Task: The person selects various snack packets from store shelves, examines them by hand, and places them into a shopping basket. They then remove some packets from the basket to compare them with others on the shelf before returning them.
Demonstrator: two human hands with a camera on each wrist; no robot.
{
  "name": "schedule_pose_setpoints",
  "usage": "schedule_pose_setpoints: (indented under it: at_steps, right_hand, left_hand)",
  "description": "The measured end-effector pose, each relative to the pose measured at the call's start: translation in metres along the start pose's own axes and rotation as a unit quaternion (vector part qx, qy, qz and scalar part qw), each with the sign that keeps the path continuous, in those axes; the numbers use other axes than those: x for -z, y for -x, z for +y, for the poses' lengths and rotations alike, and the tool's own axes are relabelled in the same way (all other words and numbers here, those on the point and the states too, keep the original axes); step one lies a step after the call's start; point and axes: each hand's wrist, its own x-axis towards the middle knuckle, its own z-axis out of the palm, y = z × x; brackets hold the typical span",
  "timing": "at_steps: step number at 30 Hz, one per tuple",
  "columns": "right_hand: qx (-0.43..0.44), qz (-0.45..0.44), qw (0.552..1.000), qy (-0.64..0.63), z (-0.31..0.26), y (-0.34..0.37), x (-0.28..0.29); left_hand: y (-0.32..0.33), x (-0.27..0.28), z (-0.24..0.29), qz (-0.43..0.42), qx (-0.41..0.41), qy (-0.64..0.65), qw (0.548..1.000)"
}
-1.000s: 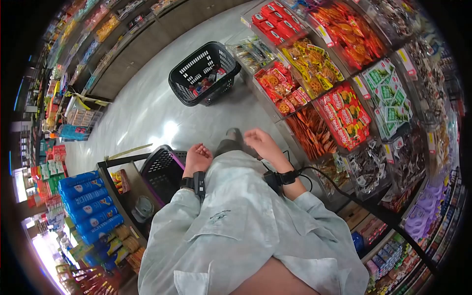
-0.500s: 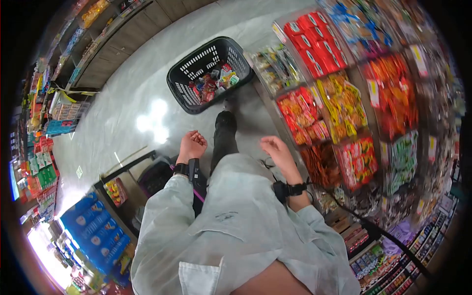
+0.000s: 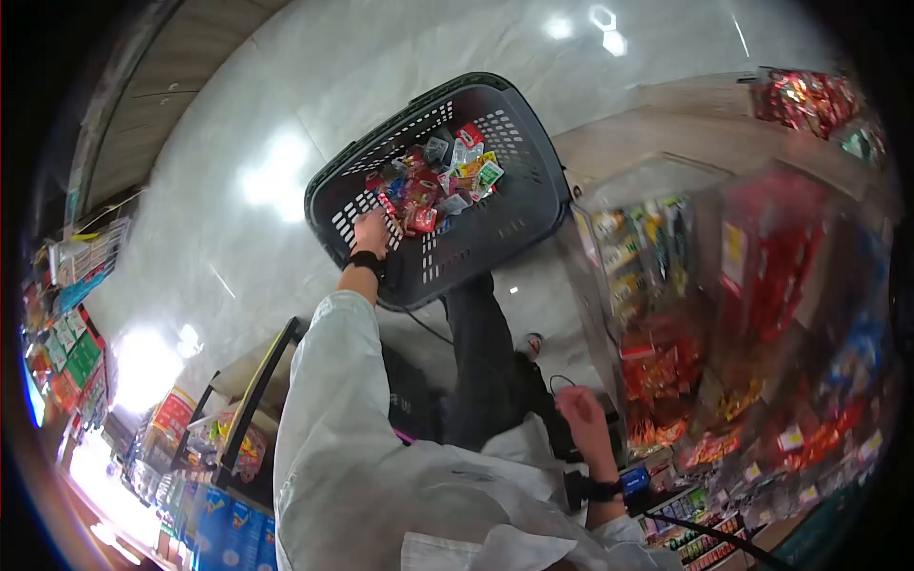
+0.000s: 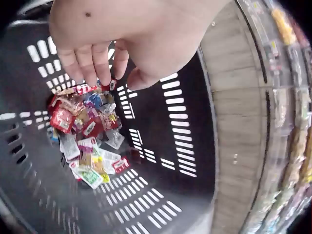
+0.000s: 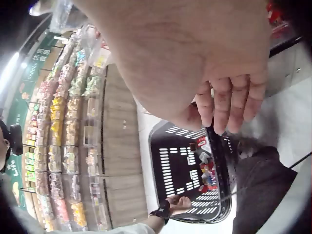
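A black slotted basket (image 3: 514, 224) stands on the floor, with small coloured snack packets (image 3: 419, 195) lying inside it. Over the basket's near left part reaches my left hand (image 3: 371, 234); in the left wrist view the hand (image 4: 126, 39) hangs above the packets (image 4: 92, 126) with relaxed fingers and nothing in them. My right hand (image 3: 581, 409) is held off by the body, near the snack shelves, touching nothing. In the right wrist view the right hand (image 5: 195, 68) has its fingers loosely extended and holds nothing, and the basket (image 5: 168, 161) shows beyond it.
Clear bins of packaged snacks (image 3: 666, 362) line the right side. Wooden cabinets (image 3: 143, 86) run along the upper left. A dark-framed rack (image 3: 257, 400) and blue packages (image 3: 228, 528) are at lower left. A cable (image 3: 709, 533) trails from the right wrist.
My left hand has moved forward over the basket. The basket appears closer and larger, and the view has shifted. The right hand stays empty near the body.
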Motion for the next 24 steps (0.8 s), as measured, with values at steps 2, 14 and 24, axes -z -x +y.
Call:
schedule_pose_setpoints:
  at_steps: [2,14,24]
  right_hand:
    - [-0.043,0.008,0.999,0.001,0.010,-0.023,-0.012]
    - [-0.255,0.105,0.961,0.027,0.050,-0.074,-0.033]
    - [-0.303,0.119,0.945,-0.004,0.013,-0.092,-0.013]
  left_hand:
    - [-0.054,-0.027,0.002,0.062,-0.058,-0.077,0.993]
    - [-0.215,-0.141,-0.036,0.184,0.002,-0.383,0.905]
    - [-0.192,-0.146,-0.030,0.233,0.044,-0.525,0.818]
